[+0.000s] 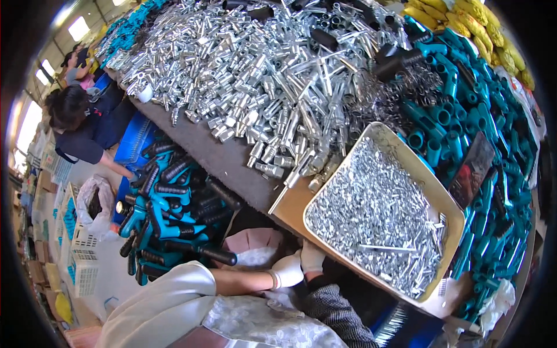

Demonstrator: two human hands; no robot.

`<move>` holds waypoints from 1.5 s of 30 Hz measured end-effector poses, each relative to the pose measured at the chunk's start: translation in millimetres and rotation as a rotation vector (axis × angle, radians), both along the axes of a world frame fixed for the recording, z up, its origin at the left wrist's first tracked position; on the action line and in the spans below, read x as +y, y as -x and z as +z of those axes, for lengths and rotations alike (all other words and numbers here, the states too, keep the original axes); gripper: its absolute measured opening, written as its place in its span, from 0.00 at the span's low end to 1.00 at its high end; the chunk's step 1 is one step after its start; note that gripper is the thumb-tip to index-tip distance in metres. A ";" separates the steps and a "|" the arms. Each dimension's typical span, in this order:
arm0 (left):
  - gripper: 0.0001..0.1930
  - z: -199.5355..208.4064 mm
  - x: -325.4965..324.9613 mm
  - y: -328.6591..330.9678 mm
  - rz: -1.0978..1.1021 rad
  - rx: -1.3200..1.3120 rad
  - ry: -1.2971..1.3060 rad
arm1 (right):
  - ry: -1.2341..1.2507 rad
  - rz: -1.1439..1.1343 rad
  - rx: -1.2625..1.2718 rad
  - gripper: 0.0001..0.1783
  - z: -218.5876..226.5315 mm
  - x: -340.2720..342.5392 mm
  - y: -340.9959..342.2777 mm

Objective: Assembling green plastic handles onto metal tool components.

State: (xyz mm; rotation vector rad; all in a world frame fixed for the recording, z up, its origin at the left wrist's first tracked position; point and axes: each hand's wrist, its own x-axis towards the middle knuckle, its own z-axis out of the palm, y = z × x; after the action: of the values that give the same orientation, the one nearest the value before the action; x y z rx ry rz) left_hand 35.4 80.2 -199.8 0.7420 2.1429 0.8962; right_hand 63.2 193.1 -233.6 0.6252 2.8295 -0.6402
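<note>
Both my hands, in white gloves, are close together at the table's front edge, below a tray of small metal parts. My left hand (289, 271) reaches in from the left, a band round its wrist, and its fingers are hidden from view. Just beside it, my right hand (312, 257) comes out of a dark striped sleeve, back of the glove toward me and fingertips out of sight at the edge. Whether either hand holds anything does not show. The tray (458, 223) is shallow and cream-coloured, heaped with small silver pieces; a thin metal rod (387, 248) lies on top.
A large heap of silver metal fittings (232, 75) covers the table (217, 153). Teal tubular housings (487, 214) pile up at the right. Teal tools with black handles (168, 214) fill a blue bin at the left, where another person (87, 124) reaches in. Yellow sacks (476, 29) lie behind.
</note>
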 end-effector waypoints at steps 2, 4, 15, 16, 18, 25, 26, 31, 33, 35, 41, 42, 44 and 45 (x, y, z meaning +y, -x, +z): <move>0.24 6.7 6.6 5.4 -0.020 -0.049 0.053 | 0.015 -0.044 0.002 0.23 12.3 6.4 7.5; 0.23 9.8 2.3 7.4 -0.099 -0.009 -0.009 | -0.114 -0.054 0.125 0.24 -0.6 1.0 1.0; 0.18 -45.1 -5.4 21.9 -0.444 0.233 -0.098 | 0.584 -0.427 0.368 0.16 -15.1 4.0 10.9; 0.18 -15.6 -4.9 29.9 -0.595 0.297 -0.175 | 0.795 -0.486 0.322 0.17 4.3 3.6 11.9; 0.19 33.7 -11.5 23.5 -0.208 0.060 -0.245 | 0.594 -0.388 0.610 0.12 9.4 -3.8 11.2; 0.22 25.1 3.5 26.7 -0.200 0.026 0.126 | 0.116 -0.188 0.246 0.18 7.2 3.6 10.9; 0.23 52.9 4.5 31.9 -0.308 0.023 0.120 | 0.311 -0.313 0.489 0.17 -17.0 5.9 3.5; 0.21 -21.6 -2.7 13.6 -0.192 0.101 0.094 | -0.095 -0.147 0.154 0.32 -19.7 -7.3 2.5; 0.20 -14.3 -2.2 18.7 -0.299 0.083 0.056 | -0.056 -0.091 0.100 0.30 -28.3 -1.1 1.9; 0.20 0.6 -6.5 23.7 -0.201 0.055 -0.043 | 0.081 -0.202 0.259 0.18 -10.3 -1.9 6.4; 0.16 -7.6 7.7 7.6 -0.110 0.114 0.162 | -0.194 -0.082 0.112 0.25 -17.1 2.0 -6.6; 0.16 -13.0 12.4 13.3 -0.153 0.146 0.098 | -0.325 -0.076 0.180 0.26 -23.0 2.2 -6.5; 0.16 -20.9 -5.4 13.6 -0.135 0.150 0.026 | -0.183 -0.007 0.051 0.23 25.3 -5.5 10.0; 0.17 -9.1 6.1 11.3 -0.178 0.138 0.038 | 0.235 -0.375 0.342 0.16 -9.6 9.7 4.5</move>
State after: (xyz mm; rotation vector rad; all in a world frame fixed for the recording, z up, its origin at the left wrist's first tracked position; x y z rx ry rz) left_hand 24.2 86.3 -208.9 0.9825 2.1657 0.7275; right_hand 58.7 202.7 -243.2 1.1060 2.8856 -1.2302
